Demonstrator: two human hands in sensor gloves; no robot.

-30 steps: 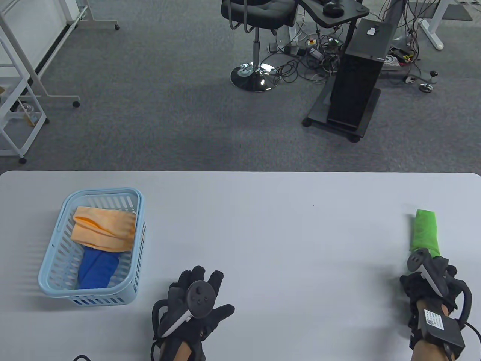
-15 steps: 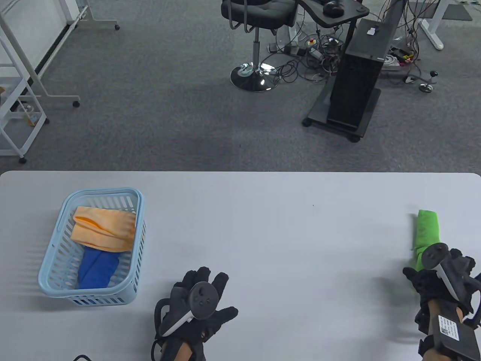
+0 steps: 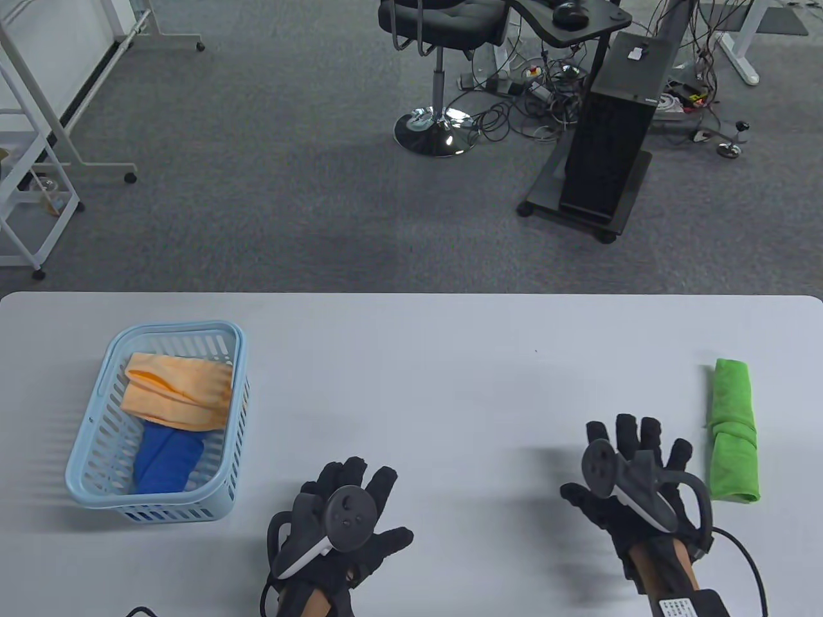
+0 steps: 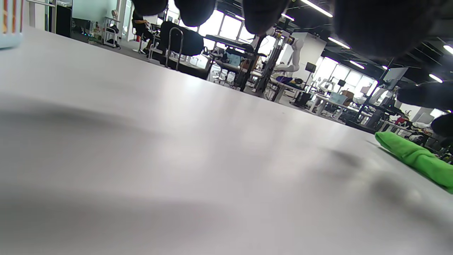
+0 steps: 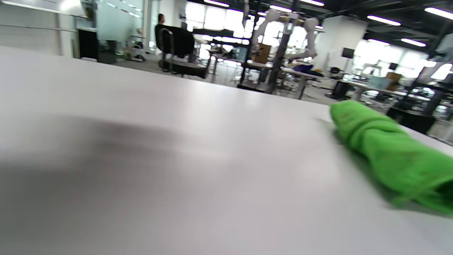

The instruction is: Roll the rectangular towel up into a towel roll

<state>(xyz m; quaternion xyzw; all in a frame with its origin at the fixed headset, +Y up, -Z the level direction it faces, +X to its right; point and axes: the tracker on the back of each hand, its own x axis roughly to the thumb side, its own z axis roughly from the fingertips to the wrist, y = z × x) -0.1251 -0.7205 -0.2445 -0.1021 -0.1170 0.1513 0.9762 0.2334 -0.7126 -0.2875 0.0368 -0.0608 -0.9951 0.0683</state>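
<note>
A rolled green towel lies on the white table at the far right, its length running front to back. It also shows in the left wrist view and the right wrist view. My right hand is open with fingers spread, just left of the roll and apart from it, holding nothing. My left hand is open with fingers spread near the table's front middle, empty.
A light blue basket at the table's left holds an orange towel and a blue towel. Beyond the far table edge are grey carpet, an office chair and a black stand.
My right hand let go of the green towel roll, moved left and opened flat. The roll now lies alone on the table. My left hand shifted slightly right.
</note>
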